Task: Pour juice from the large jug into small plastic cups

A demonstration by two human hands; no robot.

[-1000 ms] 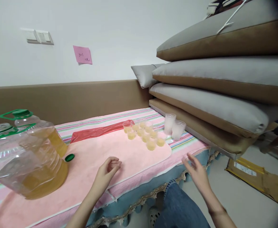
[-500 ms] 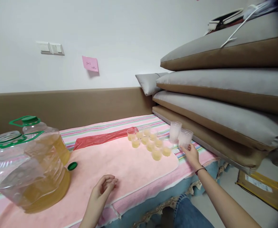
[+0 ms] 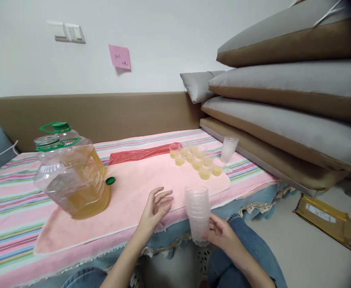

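Note:
A stack of clear plastic cups [image 3: 197, 212] is held near its lower end by my right hand [image 3: 220, 233], just in front of the bed's edge. My left hand [image 3: 157, 206] hovers over the pink mat, fingers spread and holding nothing, to the left of the stack. Several cups with yellow liquid [image 3: 204, 172] stand grouped at the mat's far right. Another stack of clear cups [image 3: 229, 149] stands upright behind them. On the left, an uncapped large jug [image 3: 73, 184] holds yellow liquid, and a capped jug [image 3: 87, 146] is behind it.
A green cap [image 3: 110, 181] lies on the pink mat [image 3: 127, 184] beside the jugs. Red plastic [image 3: 142, 154] stretches along the mat's back edge. Thick stacked cushions [image 3: 283, 108] rise at the right. A taped parcel [image 3: 325, 216] lies on the floor.
My right hand has lifted one cup stack off the bed and brought it left and toward me. My left hand has risen and its fingers have spread. The view has shifted downward.

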